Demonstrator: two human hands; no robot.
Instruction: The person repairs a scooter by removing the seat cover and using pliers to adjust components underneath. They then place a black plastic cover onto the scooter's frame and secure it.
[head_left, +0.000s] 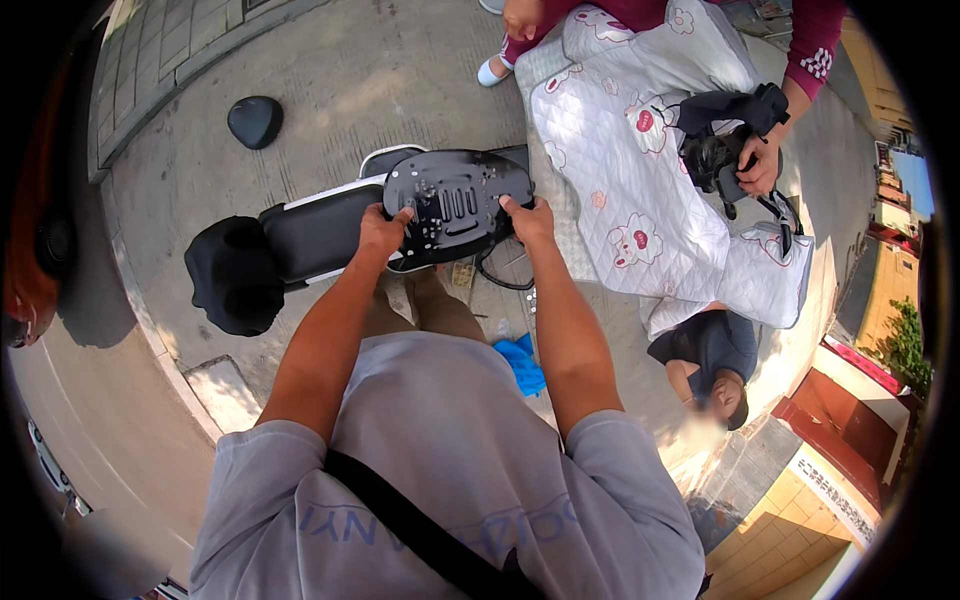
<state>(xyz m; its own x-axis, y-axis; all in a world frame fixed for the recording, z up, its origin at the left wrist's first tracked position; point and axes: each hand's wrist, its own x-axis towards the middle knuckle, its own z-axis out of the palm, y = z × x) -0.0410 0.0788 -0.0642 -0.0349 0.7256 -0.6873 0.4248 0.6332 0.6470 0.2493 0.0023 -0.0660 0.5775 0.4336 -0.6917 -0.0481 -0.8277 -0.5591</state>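
Both of my hands grip a black oval scooter seat panel (460,200), its ribbed, speckled underside facing up. My left hand (380,232) holds the near left edge with the thumb on top. On the right edge, my right hand (530,222) is closed the same way. Beneath and to the left lies the scooter's long black rear seat (320,235) with a pale rim. Whether the panel is loose or still joined to the scooter is hidden.
A black cover (237,275) wraps the scooter's rear end. Quilted white cloth (620,170) drapes its front, where another person's hand (760,165) touches the handlebar area. A dark rounded object (255,122) lies on the pavement. A blue bag (520,362) is near my body; someone in dark clothing (715,350) is at right.
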